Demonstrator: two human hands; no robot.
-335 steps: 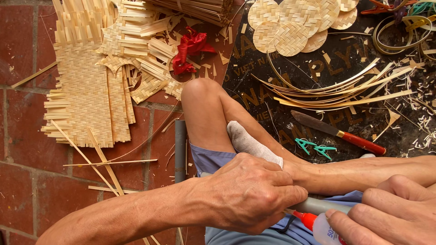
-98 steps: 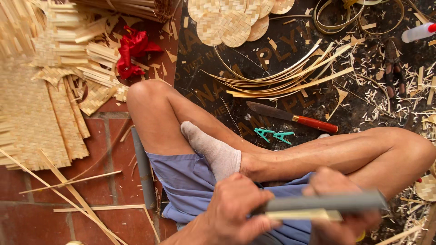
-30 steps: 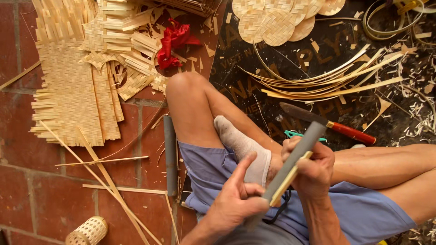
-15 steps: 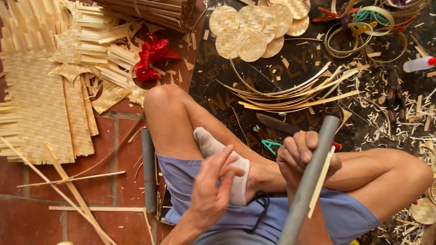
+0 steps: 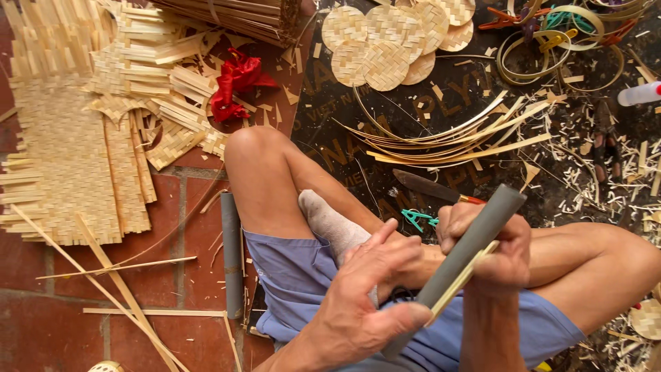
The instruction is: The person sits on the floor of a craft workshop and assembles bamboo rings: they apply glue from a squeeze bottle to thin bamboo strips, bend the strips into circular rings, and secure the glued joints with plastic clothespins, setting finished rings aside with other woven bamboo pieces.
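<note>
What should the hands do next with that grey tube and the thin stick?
Probably the left hand should close its thumb and fingers around the lower end of the grey tube. The right hand already grips the tube with the bamboo strip lying along it, while the left hand only touches near the bottom with fingers spread, so the lower end looks unsteadied.

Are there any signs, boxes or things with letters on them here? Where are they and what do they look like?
Dark mat: lies on the floor under the bamboo strips and shavings, black and shiny, with big faded golden letters across it.
White bottle: lies at the right edge on the mat, small, white with a red tip; any label is too small to tell.
No boxes, signs or screens show.
</note>
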